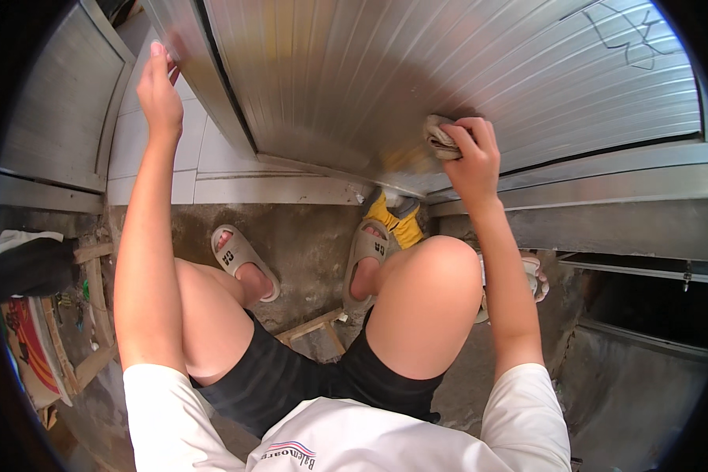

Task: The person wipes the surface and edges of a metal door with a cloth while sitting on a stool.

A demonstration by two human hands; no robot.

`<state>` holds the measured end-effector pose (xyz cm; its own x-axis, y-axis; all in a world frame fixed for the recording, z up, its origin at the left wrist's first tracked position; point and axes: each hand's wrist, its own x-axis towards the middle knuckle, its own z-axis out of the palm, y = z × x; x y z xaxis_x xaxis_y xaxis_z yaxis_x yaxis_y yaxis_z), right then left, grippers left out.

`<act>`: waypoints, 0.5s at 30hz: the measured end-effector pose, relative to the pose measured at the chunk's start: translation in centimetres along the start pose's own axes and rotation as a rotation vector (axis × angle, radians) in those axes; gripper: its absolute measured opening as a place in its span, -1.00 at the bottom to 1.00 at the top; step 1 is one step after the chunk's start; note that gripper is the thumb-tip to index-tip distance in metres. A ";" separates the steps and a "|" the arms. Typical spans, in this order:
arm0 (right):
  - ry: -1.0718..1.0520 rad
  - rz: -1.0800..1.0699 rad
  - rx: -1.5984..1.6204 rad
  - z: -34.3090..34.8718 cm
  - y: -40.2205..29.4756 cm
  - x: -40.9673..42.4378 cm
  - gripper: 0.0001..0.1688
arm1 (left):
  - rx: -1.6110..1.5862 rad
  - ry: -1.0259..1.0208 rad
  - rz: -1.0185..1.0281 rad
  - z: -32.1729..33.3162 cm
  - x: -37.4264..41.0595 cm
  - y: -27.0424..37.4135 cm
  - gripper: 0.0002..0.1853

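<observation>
A ribbed metal door panel (360,76) stands before me, set in a smooth metal frame. My right hand (475,147) grips a folded, greyish-beige cloth (442,138), which lies against the lower part of the panel. At the door's left edge, my left hand (160,88) is raised with its fingertips at the frame (197,76); part of its fingers is hidden, and it shows no object in it.
White tiles (218,147) form a raised step behind the door's edge. A yellow and grey cloth item (398,221) lies by my sandal (367,253). Wooden frames (97,295) and dark cloth (32,262) are at left. A low wooden stool (310,325) is beneath me.
</observation>
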<state>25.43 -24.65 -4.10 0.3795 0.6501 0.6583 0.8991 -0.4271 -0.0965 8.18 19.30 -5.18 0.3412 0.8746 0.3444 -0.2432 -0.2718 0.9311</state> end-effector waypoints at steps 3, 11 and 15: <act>0.082 -0.064 -0.012 -3.4 0.3 2.6 -0.48 | -0.031 -0.037 -0.008 0.4 0.0 0.0 -0.30; 0.207 -0.140 -0.151 -11.4 -0.9 9.8 -0.53 | -0.072 -0.049 0.009 0.2 0.3 -0.2 -0.39; 0.296 -0.092 -0.146 -13.3 -1.2 11.7 -0.55 | -0.055 -0.035 -0.001 0.2 0.2 0.1 -0.38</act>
<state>25.86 -24.87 13.69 0.1990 0.4884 0.8496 0.8779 -0.4742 0.0669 8.38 19.33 -4.97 0.3727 0.8599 0.3489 -0.2925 -0.2479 0.9236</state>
